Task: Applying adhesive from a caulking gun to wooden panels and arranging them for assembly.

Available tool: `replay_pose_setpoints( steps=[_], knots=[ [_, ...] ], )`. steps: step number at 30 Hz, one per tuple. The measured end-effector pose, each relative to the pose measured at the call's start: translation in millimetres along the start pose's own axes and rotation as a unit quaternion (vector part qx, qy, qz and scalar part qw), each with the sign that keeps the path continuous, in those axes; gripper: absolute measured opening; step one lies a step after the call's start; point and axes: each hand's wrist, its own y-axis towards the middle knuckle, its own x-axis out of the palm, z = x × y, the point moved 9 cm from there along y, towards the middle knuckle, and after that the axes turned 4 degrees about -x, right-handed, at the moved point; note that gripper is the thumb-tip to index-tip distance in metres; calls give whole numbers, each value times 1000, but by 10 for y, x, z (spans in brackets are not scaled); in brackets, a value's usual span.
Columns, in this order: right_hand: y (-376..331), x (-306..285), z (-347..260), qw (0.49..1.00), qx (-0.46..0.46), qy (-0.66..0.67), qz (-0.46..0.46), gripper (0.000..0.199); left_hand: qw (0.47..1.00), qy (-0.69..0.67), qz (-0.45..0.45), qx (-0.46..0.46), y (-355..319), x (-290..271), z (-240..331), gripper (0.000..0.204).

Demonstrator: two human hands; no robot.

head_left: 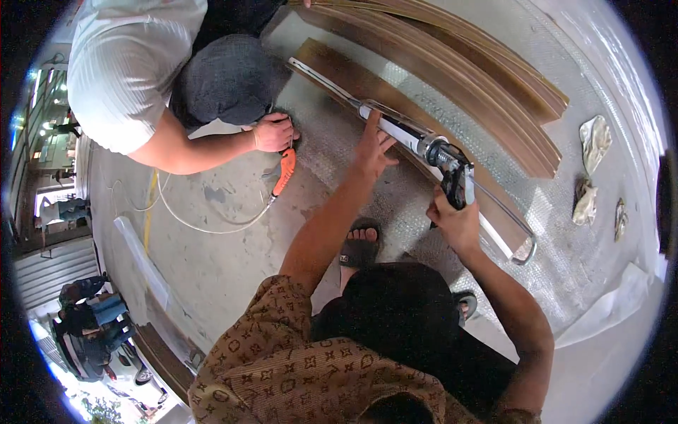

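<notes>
My right hand (455,225) is closed round the black handle of a caulking gun (408,136), whose long barrel slants up to the left. At the front of that barrel my left hand (372,150) steadies it, fingers partly wrapped about it. The nozzle points along the near edge of a brown board (337,65), close to a pale strip (321,78) there. From this view I cannot tell whether the nozzle touches the strip. A bent metal rod sticks out behind the gun.
Several brown panels (487,106) lie stacked beyond the board, over bubble wrap (558,261). At the left a co-worker's hand (274,133) is beside an orange tool (284,172) with a pale hose (212,230). Crumpled gloves (595,145) lie at the right.
</notes>
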Motion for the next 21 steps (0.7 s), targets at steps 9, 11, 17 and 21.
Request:
replay_pose_setpoints(
  steps=[9,11,17,21],
  knots=[
    [-370,-504,115,999,15,30,35,14,998,9,8,-54,-157,251,-475,87],
    [-470,-512,1,996,59,65,31,11,997,23,6,-69,-232,266,-568,84],
    [-725,-871,164,998,54,0,40,9,993,30,-21,-111,-388,494,-883,72],
    [-882,-1072,171,998,44,-38,29,8,988,60,-48,-132,-462,639,-1063,82]
  ],
)
